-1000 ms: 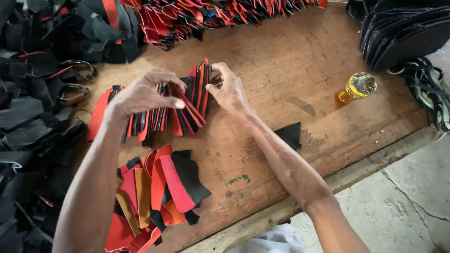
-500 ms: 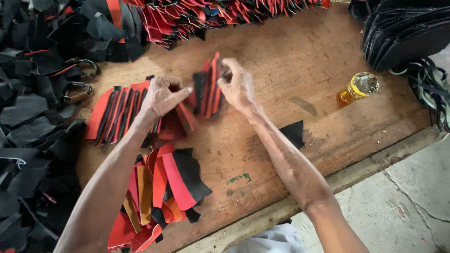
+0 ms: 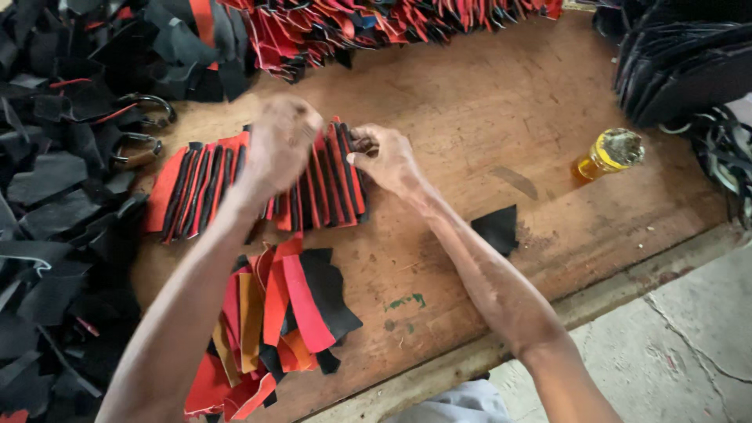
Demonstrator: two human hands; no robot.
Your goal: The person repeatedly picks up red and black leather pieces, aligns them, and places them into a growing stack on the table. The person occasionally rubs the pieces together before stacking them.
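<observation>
A fanned row of red and black leather strips [image 3: 196, 188] lies across the wooden table [image 3: 470, 110]. My left hand [image 3: 280, 145] hovers over the middle of the row, blurred, with fingers curled down onto the strips. My right hand [image 3: 384, 157] pinches the strips at the row's right end. Below the row sits a loose heap of red, orange and black leather pieces [image 3: 274, 321].
Black leather scraps and metal rings [image 3: 145, 125] are piled at the left. More red and black pieces [image 3: 376, 27] line the far edge. A small yellow jar [image 3: 607, 153] stands at right beside stacked black parts [image 3: 681, 63]. A lone black scrap [image 3: 497, 229] lies near my right forearm.
Both hands have shifted along the row and my left hand has lifted over its middle. The right end strips are now pushed together against the rest of the row.
</observation>
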